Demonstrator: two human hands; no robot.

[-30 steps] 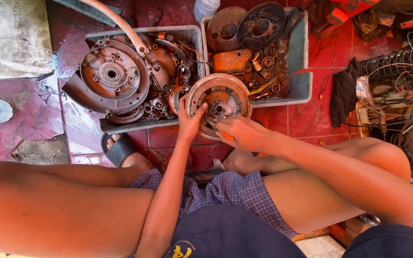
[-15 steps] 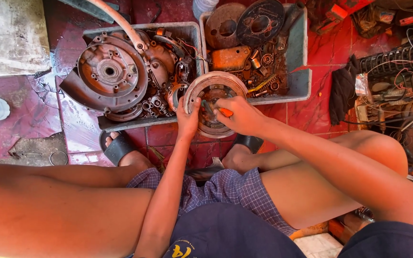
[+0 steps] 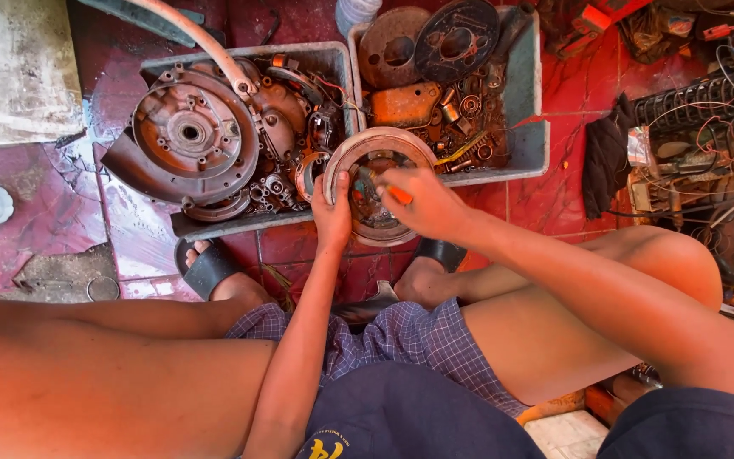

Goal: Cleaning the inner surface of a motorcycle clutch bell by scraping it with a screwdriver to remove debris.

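The left hand's (image 3: 333,212) grip clamps the rim of the round metal flywheel (image 3: 377,183), held just in front of the grey trays (image 3: 528,127); the right hand (image 3: 422,204) pinches an orange-handled tool (image 3: 397,194) inside it. Probing its inner parts seems underway; steady bracing matters next.

The person sits low with both bare knees spread wide and both arms stretched forward between them. The left forearm runs straight up the middle, slim and nearly vertical in the view, the wrist straight. The left hand (image 3: 333,217) is closed in a grasp, thumb lying upward, fingers curled out of sight. The right arm comes in from the lower right corner, crossing above the right thigh, elbow bent slightly. The right hand (image 3: 422,202) lies palm down, knuckles up, fingers pinched together toward the left hand, the two hands just beside each other.
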